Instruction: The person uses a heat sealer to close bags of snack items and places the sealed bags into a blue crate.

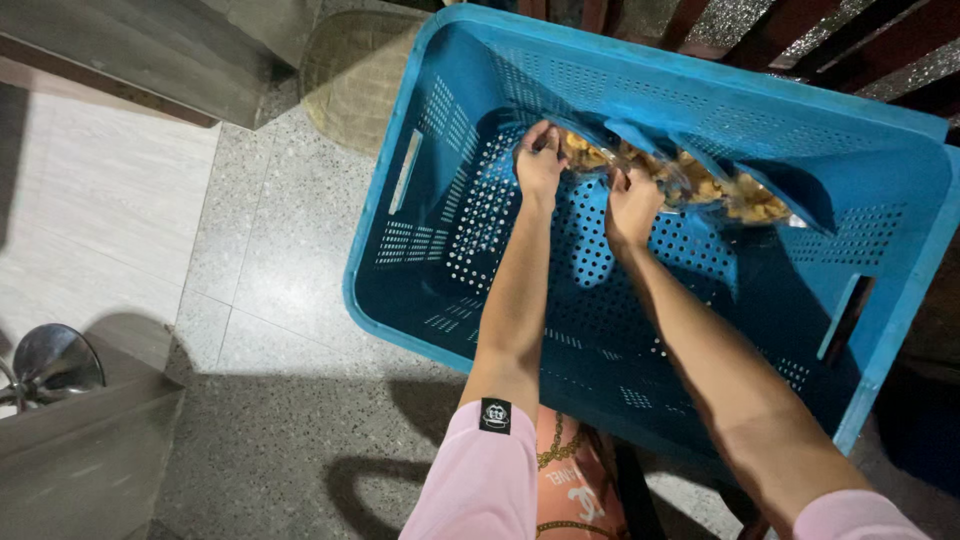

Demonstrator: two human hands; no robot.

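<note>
A large blue perforated plastic crate (pixel 480 215) fills the middle of the view. Inside it, along the far wall, lies a clear plastic bag of golden-brown snack pieces (pixel 700 185). My left hand (pixel 540 160) grips the bag's left end. My right hand (pixel 632 205) grips the bag near its middle. Both arms reach down into the crate, and pink sleeves show at the bottom of the view. The bag's right end rests near the crate's far right corner.
Speckled grey floor (pixel 270 270) lies left of the crate, pale tiles (pixel 90 200) further left. A woven mat (pixel 355 70) sits at the crate's far left corner. A shiny metal object (pixel 50 360) stands at the lower left. Dark red rails (pixel 850 40) run behind the crate.
</note>
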